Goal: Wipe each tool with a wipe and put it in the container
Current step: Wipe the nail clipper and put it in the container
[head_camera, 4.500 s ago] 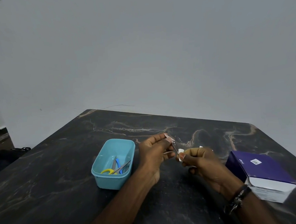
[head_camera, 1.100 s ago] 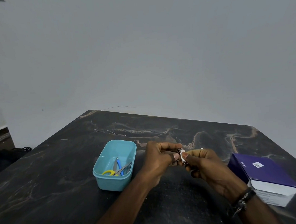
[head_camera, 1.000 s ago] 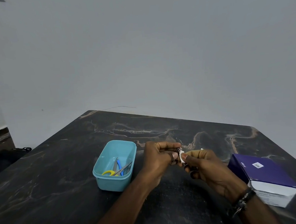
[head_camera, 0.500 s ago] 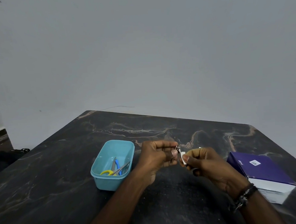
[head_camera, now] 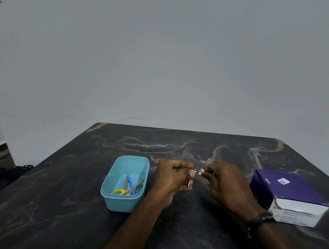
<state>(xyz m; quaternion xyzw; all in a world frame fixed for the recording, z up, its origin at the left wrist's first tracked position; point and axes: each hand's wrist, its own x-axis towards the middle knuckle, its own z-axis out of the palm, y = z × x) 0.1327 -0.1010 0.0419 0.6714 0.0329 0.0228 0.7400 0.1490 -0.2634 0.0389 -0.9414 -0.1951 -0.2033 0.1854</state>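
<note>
Wipe (head_camera: 201, 171) now off tool (head_camera: 190, 181); tool mostly hidden.

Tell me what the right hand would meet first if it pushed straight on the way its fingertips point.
Probably the small metal tool held by the left hand. The right hand points its wipe at it across a narrow gap, though depth is unclear.

Both forearms reach in from the bottom edge and converge at mid-table. Left hand (head_camera: 171, 178) is raised, fingers curled, thumb and forefinger pinching a small metal tool (head_camera: 191, 177). Right hand (head_camera: 224, 182) sits just beside it, back up, fingertips pinched on a small white wipe (head_camera: 202, 171) close to the tool's tip. Dark bracelet (head_camera: 260, 219) on the right wrist.
</note>
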